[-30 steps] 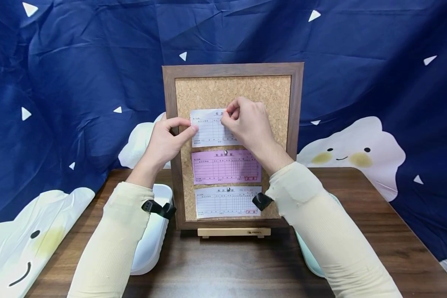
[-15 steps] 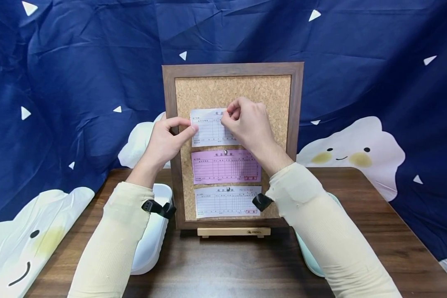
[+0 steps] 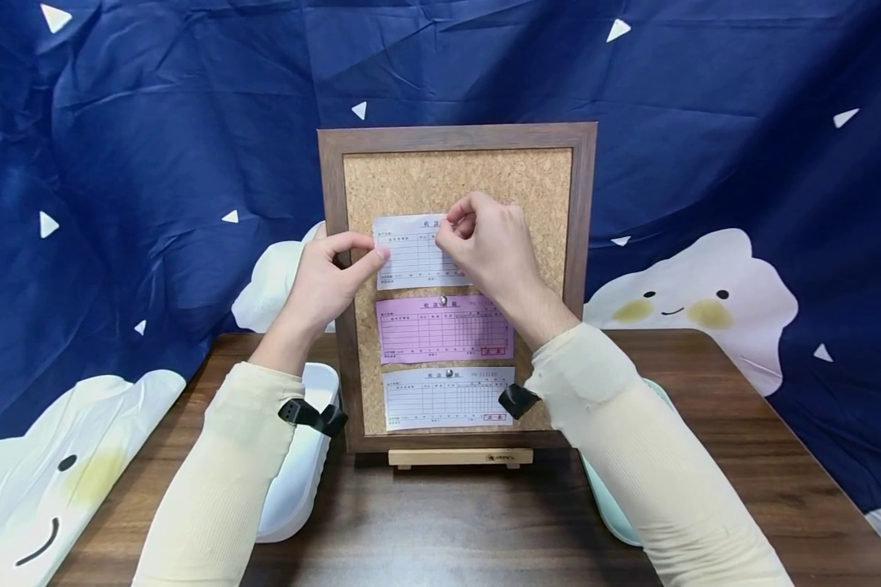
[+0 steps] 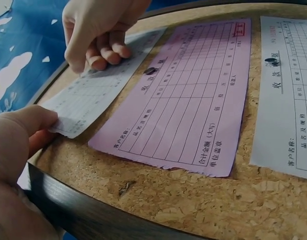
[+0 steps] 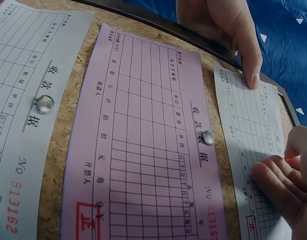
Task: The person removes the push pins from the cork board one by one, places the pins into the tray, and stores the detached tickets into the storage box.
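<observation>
A corkboard (image 3: 455, 179) stands upright, with three receipt slips on it in a column. At the left edge of the top white receipt (image 3: 407, 253), my left hand (image 3: 326, 277) pinches the paper between thumb and forefinger. My right hand (image 3: 495, 244) has thumb and forefinger pinched together at that slip's top middle; the small thing between them is hidden by the fingertips. Below hangs a pink receipt (image 3: 448, 334), held by a clear pushpin (image 5: 208, 137). Lowest is another white receipt (image 3: 448, 403), with its own clear pushpin (image 5: 44, 104).
The brown wooden frame (image 3: 584, 212) borders the cork, and a light wooden stand (image 3: 461, 458) supports it. A white tub (image 3: 294, 493) sits left, partly behind my left arm. A pale green container (image 3: 613, 509) is mostly covered by my right sleeve. Behind hangs a blue curtain (image 3: 455, 65).
</observation>
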Motion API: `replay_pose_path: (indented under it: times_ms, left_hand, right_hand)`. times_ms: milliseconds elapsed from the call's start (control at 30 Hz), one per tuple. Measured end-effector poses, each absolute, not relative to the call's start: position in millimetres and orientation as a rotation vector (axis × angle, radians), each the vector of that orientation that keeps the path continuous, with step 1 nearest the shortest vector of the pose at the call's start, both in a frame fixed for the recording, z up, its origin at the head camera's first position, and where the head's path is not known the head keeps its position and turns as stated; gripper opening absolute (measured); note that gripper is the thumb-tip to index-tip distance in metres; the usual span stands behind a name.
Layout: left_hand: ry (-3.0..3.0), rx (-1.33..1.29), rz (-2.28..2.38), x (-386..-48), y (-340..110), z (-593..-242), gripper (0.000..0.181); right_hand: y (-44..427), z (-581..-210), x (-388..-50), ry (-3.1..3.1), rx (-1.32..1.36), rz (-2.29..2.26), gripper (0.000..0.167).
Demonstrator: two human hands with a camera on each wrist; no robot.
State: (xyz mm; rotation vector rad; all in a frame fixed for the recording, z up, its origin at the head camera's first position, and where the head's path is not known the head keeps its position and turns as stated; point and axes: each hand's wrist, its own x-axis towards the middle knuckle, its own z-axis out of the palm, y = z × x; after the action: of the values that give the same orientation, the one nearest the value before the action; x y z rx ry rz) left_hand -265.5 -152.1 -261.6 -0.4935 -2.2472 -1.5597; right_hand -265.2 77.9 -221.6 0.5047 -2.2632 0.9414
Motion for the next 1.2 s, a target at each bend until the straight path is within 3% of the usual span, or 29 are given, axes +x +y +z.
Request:
replay_pose_path:
  times_ms: [1200]
  left_hand:
    - [-2.155, -0.44, -1.529, -258, -150, -263, 0.023]
  right_hand:
    - [94, -223, -258, -2.19, 0.548, 1.049, 0.008]
